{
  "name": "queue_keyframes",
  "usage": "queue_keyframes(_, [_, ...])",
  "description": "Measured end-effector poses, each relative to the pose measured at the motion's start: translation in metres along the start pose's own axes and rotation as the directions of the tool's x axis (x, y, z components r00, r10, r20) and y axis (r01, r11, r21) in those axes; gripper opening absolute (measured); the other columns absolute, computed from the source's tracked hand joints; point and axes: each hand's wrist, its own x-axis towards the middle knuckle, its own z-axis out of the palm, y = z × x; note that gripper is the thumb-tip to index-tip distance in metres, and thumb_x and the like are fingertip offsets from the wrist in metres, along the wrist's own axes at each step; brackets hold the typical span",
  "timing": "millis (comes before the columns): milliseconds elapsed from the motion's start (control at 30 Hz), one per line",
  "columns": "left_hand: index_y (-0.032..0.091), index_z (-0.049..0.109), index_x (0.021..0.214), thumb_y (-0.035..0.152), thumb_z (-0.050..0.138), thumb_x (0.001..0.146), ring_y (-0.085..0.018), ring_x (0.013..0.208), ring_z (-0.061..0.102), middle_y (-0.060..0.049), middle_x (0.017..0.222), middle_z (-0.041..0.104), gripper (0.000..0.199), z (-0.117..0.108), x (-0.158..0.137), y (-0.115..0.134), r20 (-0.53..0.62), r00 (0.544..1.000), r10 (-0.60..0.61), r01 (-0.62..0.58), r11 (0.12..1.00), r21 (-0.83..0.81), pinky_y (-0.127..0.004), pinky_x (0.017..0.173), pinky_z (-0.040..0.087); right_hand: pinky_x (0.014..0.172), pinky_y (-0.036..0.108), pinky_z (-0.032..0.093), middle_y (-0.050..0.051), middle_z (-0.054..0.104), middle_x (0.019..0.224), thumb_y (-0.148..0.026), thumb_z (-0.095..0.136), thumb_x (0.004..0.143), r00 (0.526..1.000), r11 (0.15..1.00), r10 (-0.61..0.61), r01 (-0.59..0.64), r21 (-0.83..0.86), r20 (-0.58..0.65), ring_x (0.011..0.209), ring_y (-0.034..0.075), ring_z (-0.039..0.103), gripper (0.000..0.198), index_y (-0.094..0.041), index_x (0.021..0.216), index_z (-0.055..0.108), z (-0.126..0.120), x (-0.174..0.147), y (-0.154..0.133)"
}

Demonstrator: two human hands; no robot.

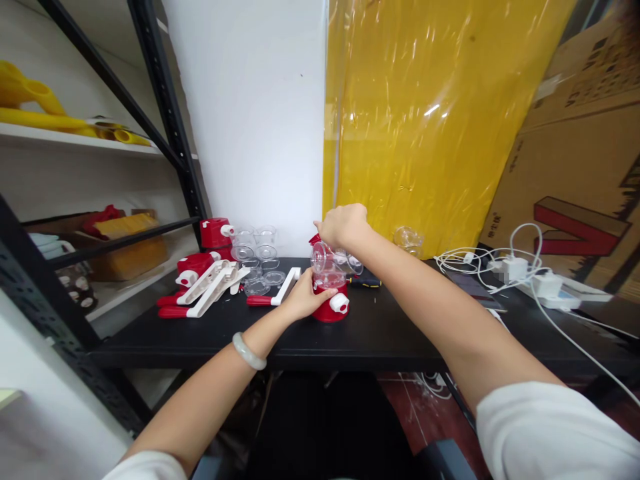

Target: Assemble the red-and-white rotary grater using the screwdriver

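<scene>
My left hand (303, 298) is closed round a red base (330, 312) with a white knob (340, 304) on its front, standing upright on the black table. A clear plastic housing (327, 261) sits on top of that base. Above the housing, my right hand (344, 225) is curled into a fist over a red part (315, 238), most of which the fingers hide. To the left of my left hand lies a white crank handle (287, 287) with a red grip. Behind the housing, a screwdriver (365, 283) with a dark and yellow handle rests on the table.
Further left are more white crank handles (213, 291), red bases (215, 233) and several clear plastic parts (255, 250). White cables and chargers (515, 269) lie at the right, by a large cardboard box (570, 173). A black-framed shelf (170, 133) stands left.
</scene>
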Motion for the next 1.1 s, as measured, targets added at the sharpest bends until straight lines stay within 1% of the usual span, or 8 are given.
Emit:
queue_keyframes(233, [0.015, 0.054, 0.123, 0.038, 0.079, 0.075, -0.033, 0.119, 0.061, -0.016, 0.125, 0.064, 0.059, -0.006, 0.001, 0.003, 0.035, 0.999, 0.014, -0.014, 1.0, 0.006, -0.05, 0.106, 0.044, 0.082, 0.053, 0.052, 0.023, 0.07, 0.12, -0.051, 0.033, 0.099, 1.0, 1.0, -0.023, 0.023, 0.019, 0.006, 0.11, 0.039, 0.067, 0.059, -0.012, 0.117, 0.073, -0.001, -0.003, 0.002])
queue_keyframes(367, [0.016, 0.051, 0.127, 0.039, 0.079, 0.076, -0.032, 0.124, 0.058, -0.016, 0.131, 0.062, 0.062, -0.011, 0.002, -0.001, 0.092, 0.995, 0.023, -0.018, 0.998, -0.052, -0.05, 0.109, 0.042, 0.084, 0.05, 0.052, 0.023, 0.072, 0.114, -0.071, 0.033, 0.093, 0.996, 0.993, -0.091, 0.091, 0.071, 0.005, 0.109, 0.039, 0.067, 0.076, -0.01, 0.11, 0.075, -0.005, -0.001, 0.013])
queue_keyframes(433, [0.016, 0.051, 0.128, 0.04, 0.078, 0.077, -0.032, 0.125, 0.058, -0.017, 0.132, 0.061, 0.062, -0.015, 0.003, -0.003, 0.122, 0.992, 0.03, -0.022, 0.998, -0.063, -0.051, 0.109, 0.042, 0.085, 0.047, 0.053, 0.023, 0.074, 0.104, -0.083, 0.027, 0.087, 0.987, 0.976, -0.154, 0.147, 0.163, 0.033, 0.101, 0.037, 0.07, 0.091, -0.008, 0.103, 0.076, -0.006, 0.005, 0.027])
queue_keyframes(533, [0.015, 0.05, 0.128, 0.041, 0.076, 0.078, -0.032, 0.124, 0.058, -0.018, 0.133, 0.061, 0.062, -0.021, 0.004, -0.007, 0.145, 0.989, 0.033, -0.025, 0.998, -0.052, -0.051, 0.109, 0.042, 0.077, 0.035, 0.056, 0.019, 0.076, 0.085, -0.082, 0.009, 0.087, 0.971, 0.886, -0.209, 0.138, 0.443, 0.115, 0.07, 0.024, 0.074, 0.102, -0.005, 0.106, 0.072, 0.004, 0.02, 0.059])
queue_keyframes(600, [0.015, 0.05, 0.127, 0.042, 0.076, 0.078, -0.032, 0.124, 0.059, -0.018, 0.132, 0.061, 0.061, -0.025, 0.005, -0.008, 0.136, 0.99, 0.032, -0.027, 0.999, -0.032, -0.051, 0.109, 0.042, 0.068, 0.029, 0.055, 0.016, 0.077, 0.088, -0.075, 0.004, 0.093, 0.982, 0.833, -0.15, 0.065, 0.549, 0.111, 0.061, 0.018, 0.072, 0.096, -0.007, 0.118, 0.067, 0.022, 0.031, 0.083])
queue_keyframes(800, [0.014, 0.05, 0.127, 0.043, 0.076, 0.077, -0.033, 0.126, 0.057, -0.018, 0.133, 0.061, 0.064, -0.031, 0.008, -0.014, 0.123, 0.992, 0.023, -0.021, 1.0, -0.015, -0.051, 0.111, 0.041, 0.073, 0.026, 0.053, 0.017, 0.077, 0.097, -0.038, 0.033, 0.105, 0.987, 0.933, 0.028, -0.082, 0.35, 0.158, 0.08, 0.019, 0.074, 0.049, -0.005, 0.115, 0.068, 0.102, 0.04, 0.134])
queue_keyframes(933, [0.015, 0.045, 0.135, 0.045, 0.073, 0.081, -0.031, 0.131, 0.054, -0.018, 0.139, 0.057, 0.068, -0.035, 0.01, -0.018, 0.194, 0.98, 0.036, -0.031, 0.999, -0.029, -0.05, 0.113, 0.039, 0.089, 0.03, 0.05, 0.019, 0.071, 0.12, -0.021, 0.043, 0.098, 0.99, 0.974, 0.035, -0.064, 0.218, 0.133, 0.11, 0.024, 0.069, 0.035, -0.008, 0.117, 0.07, 0.147, 0.04, 0.145])
queue_keyframes(1100, [0.016, 0.047, 0.136, 0.046, 0.077, 0.077, -0.033, 0.133, 0.052, -0.017, 0.141, 0.056, 0.073, -0.046, 0.018, -0.016, 0.251, 0.966, 0.055, -0.057, 0.998, 0.001, -0.05, 0.115, 0.037, 0.093, 0.039, 0.05, 0.023, 0.065, 0.126, -0.008, 0.054, 0.088, 0.993, 0.997, -0.054, 0.047, 0.062, 0.107, 0.12, 0.032, 0.062, 0.043, -0.014, 0.129, 0.065, 0.184, 0.048, 0.16])
